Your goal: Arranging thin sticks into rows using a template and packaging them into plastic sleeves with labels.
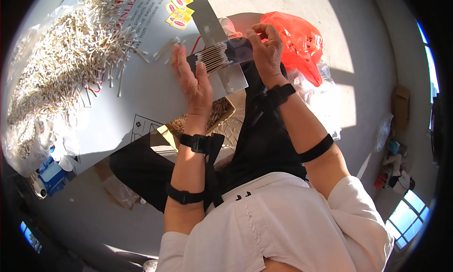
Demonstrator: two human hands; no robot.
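A row of cotton swabs (pixel 212 58) lies side by side on a clear plastic bag (pixel 241 50), above a metal strip at the table's edge. My right hand (pixel 268 50) is closed at the bag's right end, thumb and fingertips pinching the film. To the left of the row, my left hand (pixel 192 86) is open, its fingers stretched out and its thumb at the swabs' lower left ends. Whether the left fingers press on the bag is hard to make out. Beyond the left fingertips, a few loose swabs (pixel 166 47) rest on the table.
A big heap of cotton swabs (pixel 61 50) covers the table's left side. Small yellow-and-white cards (pixel 179 12) lie at the far edge. A red plastic bag (pixel 295 41) stands to the right. Below the table edge is a box of swabs (pixel 222 111).
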